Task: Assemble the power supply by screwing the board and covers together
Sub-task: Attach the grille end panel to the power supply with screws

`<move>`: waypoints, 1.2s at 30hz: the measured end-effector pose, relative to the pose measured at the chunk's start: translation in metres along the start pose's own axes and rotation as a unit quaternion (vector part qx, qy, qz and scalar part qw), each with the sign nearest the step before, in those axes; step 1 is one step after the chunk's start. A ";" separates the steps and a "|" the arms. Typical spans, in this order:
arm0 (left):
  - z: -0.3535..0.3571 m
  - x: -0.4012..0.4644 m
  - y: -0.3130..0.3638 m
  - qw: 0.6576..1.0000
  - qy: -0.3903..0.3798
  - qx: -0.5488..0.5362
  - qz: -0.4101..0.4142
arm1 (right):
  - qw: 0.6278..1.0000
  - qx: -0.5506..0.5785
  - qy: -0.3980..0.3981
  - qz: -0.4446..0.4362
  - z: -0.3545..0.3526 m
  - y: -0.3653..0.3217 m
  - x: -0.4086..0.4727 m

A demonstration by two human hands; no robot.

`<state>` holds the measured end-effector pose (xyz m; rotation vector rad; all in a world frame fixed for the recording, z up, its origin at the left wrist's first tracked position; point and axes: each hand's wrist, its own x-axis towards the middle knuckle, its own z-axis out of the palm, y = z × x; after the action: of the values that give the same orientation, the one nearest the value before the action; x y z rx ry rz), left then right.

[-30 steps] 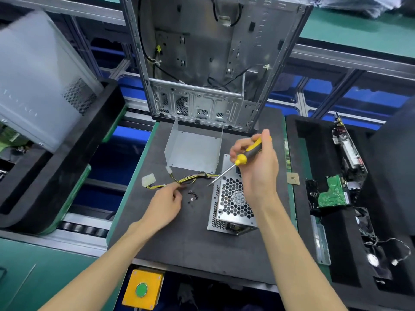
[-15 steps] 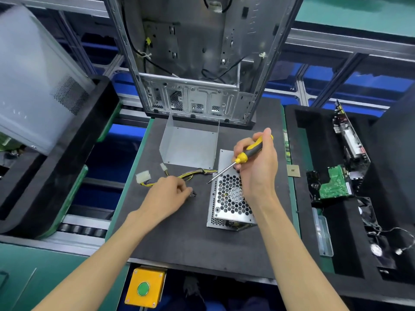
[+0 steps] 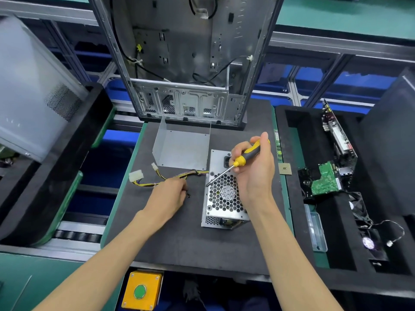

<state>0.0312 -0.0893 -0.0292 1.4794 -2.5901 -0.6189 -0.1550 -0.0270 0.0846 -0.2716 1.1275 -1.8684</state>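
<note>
Within the last second the left hand [image 3: 167, 195] had slid from just short of the small black screws [image 3: 188, 195] onto them, fingers curled down over the spot; whether a screw was actually pinched could not be told. That suggested a screw pickup was under way. The right hand [image 3: 253, 169] gripped the yellow-and-black screwdriver [image 3: 235, 163], tip at 8 o'clock, above the perforated silver metal power supply box [image 3: 223, 196], which lay at 3 o'clock from the left hand.

Silver power supply [image 3: 221, 199] flat on mat, honeycomb grille up; bent cover [image 3: 182, 147] behind; black screws [image 3: 188, 195] left.
</note>
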 end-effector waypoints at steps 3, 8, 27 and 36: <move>-0.004 -0.001 0.000 1.000 0.024 -0.014 0.003 | 1.000 0.021 0.016 -0.009 -0.003 -0.005 -0.002; -0.034 -0.015 0.017 0.956 0.101 -0.267 -0.062 | 0.995 0.061 0.063 -0.038 -0.012 -0.015 -0.002; -0.089 -0.054 0.105 0.742 0.059 -0.667 -0.024 | 0.987 0.059 0.123 -0.090 -0.021 -0.011 -0.025; -0.083 -0.057 0.112 0.767 0.072 -0.638 -0.004 | 0.981 0.093 0.151 -0.078 -0.030 -0.009 -0.041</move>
<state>-0.0063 -0.0161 0.0970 0.9078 -1.3023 -1.6705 -0.1546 0.0247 0.0850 0.0331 1.1472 -2.1926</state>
